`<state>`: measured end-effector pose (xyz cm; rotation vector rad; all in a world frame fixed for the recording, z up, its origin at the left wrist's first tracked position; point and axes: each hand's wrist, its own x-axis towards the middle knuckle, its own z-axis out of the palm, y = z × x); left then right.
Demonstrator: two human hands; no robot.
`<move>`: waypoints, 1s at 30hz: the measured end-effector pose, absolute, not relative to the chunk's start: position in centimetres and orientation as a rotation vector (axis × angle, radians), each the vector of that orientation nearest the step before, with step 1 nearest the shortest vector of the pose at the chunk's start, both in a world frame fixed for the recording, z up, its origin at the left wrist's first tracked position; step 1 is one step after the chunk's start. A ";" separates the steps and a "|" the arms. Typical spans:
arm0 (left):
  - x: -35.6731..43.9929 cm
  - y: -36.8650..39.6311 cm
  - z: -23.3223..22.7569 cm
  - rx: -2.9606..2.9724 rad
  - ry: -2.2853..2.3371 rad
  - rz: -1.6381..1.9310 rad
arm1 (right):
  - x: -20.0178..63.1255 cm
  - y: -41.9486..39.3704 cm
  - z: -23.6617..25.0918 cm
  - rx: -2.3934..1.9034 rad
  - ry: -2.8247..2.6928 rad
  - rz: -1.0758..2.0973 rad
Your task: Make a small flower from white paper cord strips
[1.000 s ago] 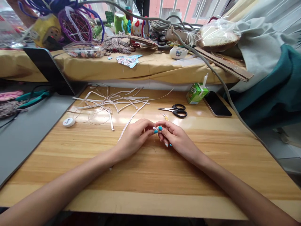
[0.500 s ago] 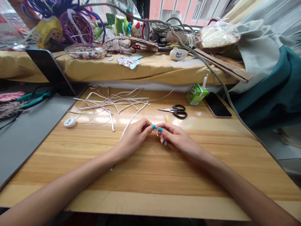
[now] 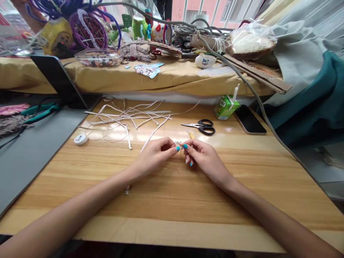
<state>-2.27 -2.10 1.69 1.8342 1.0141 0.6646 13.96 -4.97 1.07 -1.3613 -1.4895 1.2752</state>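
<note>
Head cam: left hand & right hand fingers pinch a small woven piece (scissors nearby).

hands x2 | scissors x1 | phone x1 | juice carton x1

Both hands pinching strip (tiny), scissors

- small piece pinched between left hand and right hand: too tiny to identify, mostly covered by fingertips
- white strip: runs under left hand, middle hidden
- both forearms cut off at bottom edge
- dish contents too small to tell
- tabletop near edge cut off
</note>
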 end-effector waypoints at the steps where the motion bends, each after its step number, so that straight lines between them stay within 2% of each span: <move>1: -2.3 -2.1 1.7 1.821 1.029 0.664 | 13.9 -5.0 1.1 -1.367 -1.496 1.265; 9: -2.2 -1.8 0.9 1.479 0.818 0.820 | 13.8 -5.4 1.1 -1.420 -1.551 1.133; 16: -2.1 -2.3 1.9 1.214 0.808 0.717 | 13.4 -5.3 1.1 -1.367 -1.478 1.233; 22: -2.1 -2.6 2.5 0.792 0.706 0.544 | 13.3 -5.7 1.0 -1.352 -1.522 1.122; 27: -2.2 -2.4 2.8 0.931 0.886 0.584 | 14.5 -5.1 0.9 -1.367 -1.444 0.865; 30: -2.3 -2.3 2.7 1.180 0.968 0.552 | 14.7 -5.0 1.1 -1.350 -1.626 0.759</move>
